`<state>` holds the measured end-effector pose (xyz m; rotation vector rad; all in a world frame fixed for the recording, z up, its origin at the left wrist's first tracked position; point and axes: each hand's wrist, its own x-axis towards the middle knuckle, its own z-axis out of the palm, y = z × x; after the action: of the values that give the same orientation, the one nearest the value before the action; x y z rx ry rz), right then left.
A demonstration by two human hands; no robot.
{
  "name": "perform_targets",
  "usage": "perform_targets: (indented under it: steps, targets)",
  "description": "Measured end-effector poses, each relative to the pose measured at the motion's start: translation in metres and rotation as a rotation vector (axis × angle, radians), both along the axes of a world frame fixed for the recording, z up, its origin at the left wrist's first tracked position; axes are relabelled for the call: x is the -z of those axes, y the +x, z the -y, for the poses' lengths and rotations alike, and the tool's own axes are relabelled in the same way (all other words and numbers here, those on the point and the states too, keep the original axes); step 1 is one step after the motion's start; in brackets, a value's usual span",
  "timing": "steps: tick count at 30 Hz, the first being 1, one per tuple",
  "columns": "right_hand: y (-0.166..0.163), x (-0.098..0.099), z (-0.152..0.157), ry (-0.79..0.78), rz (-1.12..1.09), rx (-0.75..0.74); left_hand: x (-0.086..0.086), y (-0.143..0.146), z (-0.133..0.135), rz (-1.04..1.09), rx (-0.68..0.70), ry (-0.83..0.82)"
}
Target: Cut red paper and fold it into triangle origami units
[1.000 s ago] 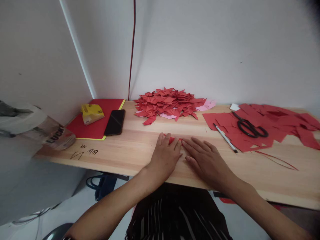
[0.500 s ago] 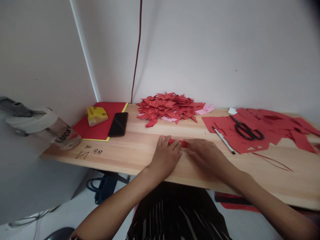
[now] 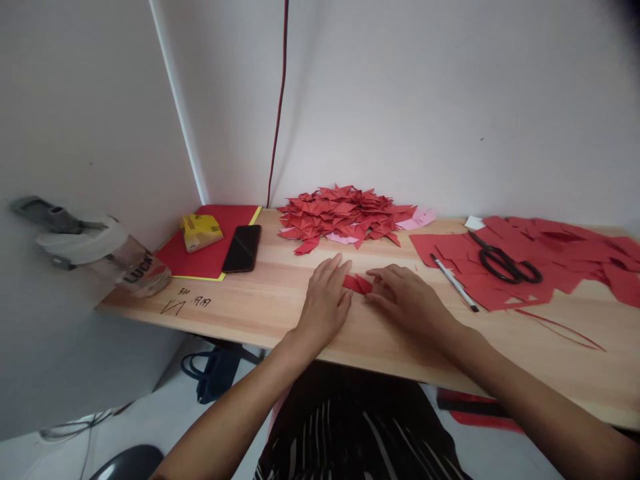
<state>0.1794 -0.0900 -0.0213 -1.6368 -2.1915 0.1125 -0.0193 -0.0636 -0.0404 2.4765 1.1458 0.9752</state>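
Note:
A small folded strip of red paper (image 3: 357,284) lies on the table between my hands, with a slanted fold showing near its right end. My left hand (image 3: 325,301) rests flat over its left end, fingers stretched out and pointing away from me. At the other end is my right hand (image 3: 406,297), its thumb and forefinger bent around the strip's edges; its other fingers are curled behind and partly hidden. Beyond the hands rises a heap of folded red paper pieces (image 3: 345,212), a few pink ones among them.
On the right, black scissors (image 3: 505,263) and a white pen (image 3: 455,283) lie on cut red sheets (image 3: 530,293). Leftward are a phone (image 3: 242,248), a yellow packet (image 3: 201,233) on red card (image 3: 170,257), and a clear bottle (image 3: 135,267) near the table's left edge.
My left hand's fingers have straightened and shifted left off the strip's middle. The right hand has gone from blurred to steady, fingers bent at the strip's end. A slanted fold now shows.

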Motion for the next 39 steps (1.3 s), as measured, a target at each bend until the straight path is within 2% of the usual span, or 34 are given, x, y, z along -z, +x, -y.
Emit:
perform_targets:
  steps: [5, 9, 16, 19, 23, 26, 31, 35, 39]
  targets:
    - [-0.011, -0.008, -0.006, -0.059, 0.059, 0.014, -0.003, -0.001, -0.003, 0.144, -0.055, -0.083]
    - [-0.016, -0.006, -0.008, -0.043, 0.054, -0.005, -0.003, -0.002, -0.004, 0.223, -0.072, -0.168]
    - [-0.007, 0.003, -0.008, -0.029, -0.178, -0.031, -0.007, -0.001, -0.005, 0.346, -0.108, -0.326]
    - [-0.005, 0.001, -0.009, -0.029, -0.287, -0.034, -0.01, 0.0, -0.006, 0.403, -0.123, -0.398]
    - [-0.005, -0.005, -0.007, 0.051, -0.317, -0.034, -0.012, -0.002, -0.007, 0.466, -0.126, -0.511]
    - [-0.005, -0.007, -0.005, 0.114, -0.318, -0.035, -0.014, -0.001, -0.006, 0.539, -0.068, -0.62]
    - [-0.005, -0.006, -0.002, 0.147, -0.39, -0.037, -0.02, 0.003, 0.0, 0.757, 0.117, -0.883]
    - [-0.007, -0.004, -0.001, 0.116, -0.453, -0.067, -0.024, 0.001, 0.001, 0.77, 0.156, -0.918]
    - [-0.006, -0.004, -0.001, 0.126, -0.429, -0.099, -0.022, -0.001, -0.001, 0.798, 0.162, -0.925]
